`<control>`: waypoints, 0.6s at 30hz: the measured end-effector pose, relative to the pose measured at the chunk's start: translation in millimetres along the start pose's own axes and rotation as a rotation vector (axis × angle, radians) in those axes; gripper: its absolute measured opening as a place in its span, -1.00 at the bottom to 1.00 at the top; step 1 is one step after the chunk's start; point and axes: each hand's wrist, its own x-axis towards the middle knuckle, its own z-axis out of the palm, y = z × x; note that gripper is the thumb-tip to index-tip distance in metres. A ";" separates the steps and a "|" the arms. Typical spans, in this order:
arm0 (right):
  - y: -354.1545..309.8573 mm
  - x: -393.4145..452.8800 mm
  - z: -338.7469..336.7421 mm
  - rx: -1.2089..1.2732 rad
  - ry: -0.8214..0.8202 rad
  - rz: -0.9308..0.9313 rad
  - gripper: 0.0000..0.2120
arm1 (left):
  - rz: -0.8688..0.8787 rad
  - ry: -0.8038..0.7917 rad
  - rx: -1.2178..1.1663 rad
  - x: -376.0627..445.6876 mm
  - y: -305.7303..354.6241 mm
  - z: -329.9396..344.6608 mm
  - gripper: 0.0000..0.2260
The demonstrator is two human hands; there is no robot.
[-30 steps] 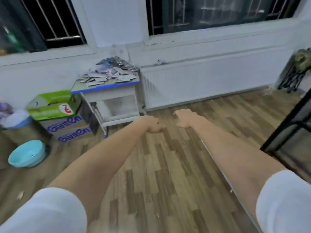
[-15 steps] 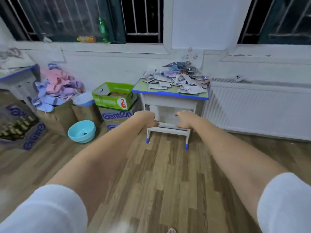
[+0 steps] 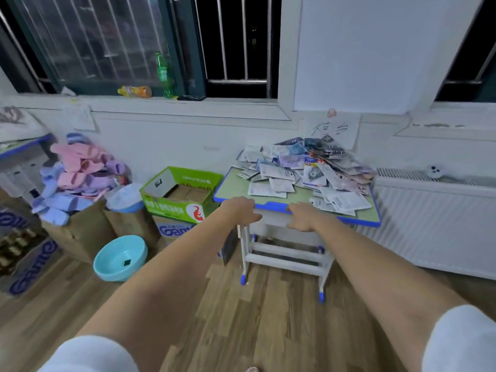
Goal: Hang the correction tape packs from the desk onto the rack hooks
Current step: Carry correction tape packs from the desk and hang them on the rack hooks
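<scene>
Both hands, left [image 3: 243, 210] and right [image 3: 302, 218], loosely curled, hold nothing near the desk [image 3: 233, 190] piled with correction tape packs [image 3: 303, 173]; "Ganten" box [image 3: 171, 229] sits left.

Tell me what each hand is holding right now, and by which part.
Neither holds a pack. The left hand and right hand reach toward the desk, at its front edge; the packs lie untouched on top.

— What's carrying everything?
— A small desk [image 3: 233, 190] with a green top, blue edging and white legs, standing on the wood floor [image 3: 268, 318].
— And on it?
— A loose heap of correction tape packs [image 3: 303, 170], piled thickest toward the back right, thinning to flat single packs near the front edge.
</scene>
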 end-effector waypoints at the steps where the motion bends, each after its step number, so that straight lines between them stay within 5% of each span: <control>1: 3.7 20.4 -7.0 0.008 -0.002 0.017 -0.44 | 0.009 0.006 -0.009 22.9 -6.8 -5.3 -0.52; 18: 126.1 255.2 -50.8 0.114 0.024 0.300 -0.54 | 0.190 -0.034 -0.066 329.6 -15.8 -47.4 -0.59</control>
